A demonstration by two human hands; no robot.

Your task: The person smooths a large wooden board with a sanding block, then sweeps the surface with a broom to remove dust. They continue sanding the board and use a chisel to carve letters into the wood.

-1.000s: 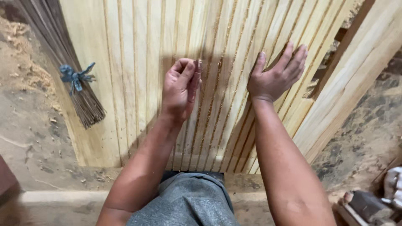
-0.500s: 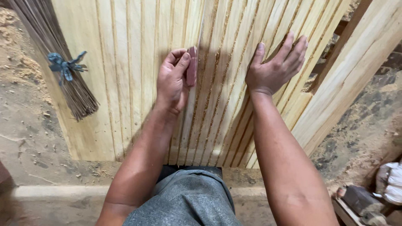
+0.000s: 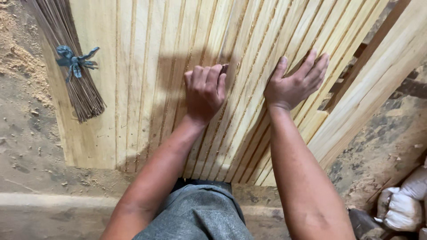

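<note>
Grooved wood panel (image 3: 147, 66), sanding block (image 3: 223, 69) in left hand (image 3: 204, 91), right hand (image 3: 296, 82) flat beside

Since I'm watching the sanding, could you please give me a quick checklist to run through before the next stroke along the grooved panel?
1. Left hand closed on the small dark sanding piece: ok.
2. Piece seated in a groove: cannot tell, fingers hide it.
3. Right hand flat, bracing the wooden panel: ok.
4. Broom lying clear of both hands: ok.
5. Grooves free of sawdust: not ok.

Bare forearms (no sleeves), grey shorts (image 3: 198, 213).
</note>
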